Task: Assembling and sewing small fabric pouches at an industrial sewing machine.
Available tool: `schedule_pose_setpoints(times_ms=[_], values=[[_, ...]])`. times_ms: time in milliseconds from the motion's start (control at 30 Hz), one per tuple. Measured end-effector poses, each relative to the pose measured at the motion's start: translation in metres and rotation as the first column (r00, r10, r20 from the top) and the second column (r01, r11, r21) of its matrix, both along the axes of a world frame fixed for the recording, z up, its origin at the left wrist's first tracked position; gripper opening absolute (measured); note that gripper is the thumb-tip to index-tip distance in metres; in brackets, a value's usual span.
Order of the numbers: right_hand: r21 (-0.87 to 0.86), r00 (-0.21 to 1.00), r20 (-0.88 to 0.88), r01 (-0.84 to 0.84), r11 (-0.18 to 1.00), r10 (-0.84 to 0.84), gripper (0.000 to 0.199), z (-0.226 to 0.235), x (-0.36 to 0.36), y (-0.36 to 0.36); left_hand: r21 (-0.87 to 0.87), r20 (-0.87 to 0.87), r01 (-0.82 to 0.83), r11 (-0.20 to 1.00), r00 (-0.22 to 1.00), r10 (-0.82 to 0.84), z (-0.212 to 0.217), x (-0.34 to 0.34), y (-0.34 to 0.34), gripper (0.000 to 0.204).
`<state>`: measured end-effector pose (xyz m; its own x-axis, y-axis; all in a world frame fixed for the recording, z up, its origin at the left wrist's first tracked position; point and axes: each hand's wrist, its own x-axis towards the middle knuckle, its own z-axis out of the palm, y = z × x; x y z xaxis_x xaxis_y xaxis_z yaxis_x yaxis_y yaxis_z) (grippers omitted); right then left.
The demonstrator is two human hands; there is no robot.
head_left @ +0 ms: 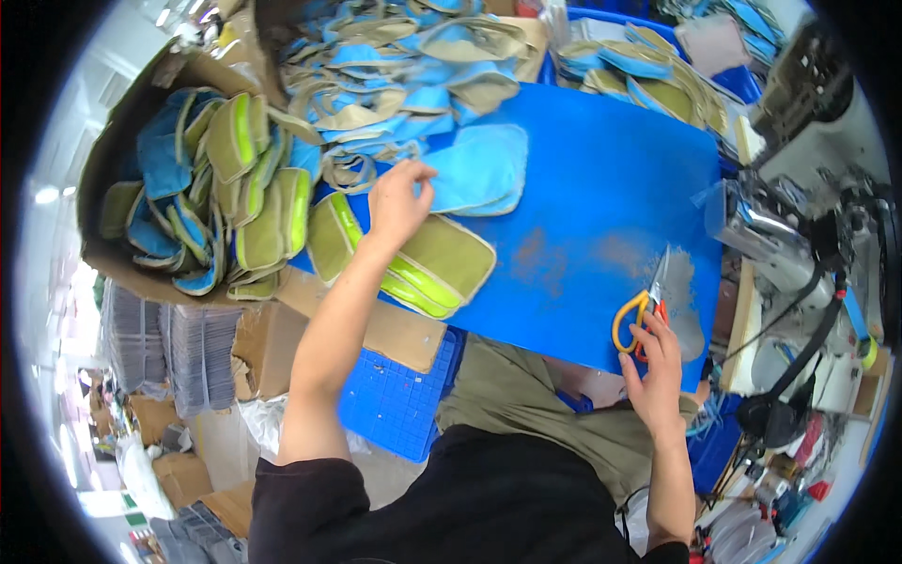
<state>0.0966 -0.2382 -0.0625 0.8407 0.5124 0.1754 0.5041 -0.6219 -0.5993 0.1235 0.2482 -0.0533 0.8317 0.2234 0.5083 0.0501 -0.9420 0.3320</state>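
On the blue work surface (592,179), my left hand (402,199) is closed, fingers curled beside a light blue fabric pad (484,169). Whether the fingers grip its edge cannot be made out. Below that wrist lie olive pads with bright yellow-green strips (442,258), partly covered by my forearm. My right hand (656,371) is open at the right front edge, thumb apart. Its fingertips touch the handles of the scissors (631,320), which have yellow-orange and red grips. The scissors lie with their blades pointing away from me.
A cardboard box (99,221) at left holds several olive and blue pads. Behind the surface rises a heap of blue and tan pieces (404,70); more fill a blue bin (639,70). A machine (766,230) stands at right. A blue plastic crate (385,399) sits below the front edge.
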Motion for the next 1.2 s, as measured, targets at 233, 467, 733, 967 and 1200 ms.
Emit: schedule_pose_setpoints(times_ms=[233, 467, 733, 967, 1200], values=[[0.072, 0.998, -0.002, -0.059, 0.996, 0.059, 0.041, -0.005, -0.003, 0.005, 0.298, 0.090, -0.250, 0.921, 0.968, 0.234, 0.021, 0.005, 0.073, 0.056], [0.137, 0.997, -0.032, -0.061, 0.989, 0.066, 0.033, 0.012, -0.001, 0.015, 0.470, -0.365, -0.181, 0.864, 0.851, 0.377, 0.065, 0.045, 0.206, 0.031], [0.199, 0.993, -0.112, -0.014, 0.980, 0.037, 0.031, 0.016, -0.008, 0.014, -0.254, 0.102, -0.240, 0.937, 0.957, 0.273, 0.200, 0.054, 0.219, 0.031], [0.536, 0.979, -0.133, -0.060, 0.842, 0.154, 0.040, 0.072, 0.016, 0.049, -0.969, 0.245, 0.247, -0.026, 0.934, -0.260, 0.216, 0.022, 0.008, 0.029], [0.713, 0.843, -0.351, -0.041, 0.700, 0.407, 0.068, 0.095, 0.019, 0.105, -0.928, 0.347, 0.284, -0.240, 0.895, -0.281, 0.075, -0.053, -0.212, 0.051]])
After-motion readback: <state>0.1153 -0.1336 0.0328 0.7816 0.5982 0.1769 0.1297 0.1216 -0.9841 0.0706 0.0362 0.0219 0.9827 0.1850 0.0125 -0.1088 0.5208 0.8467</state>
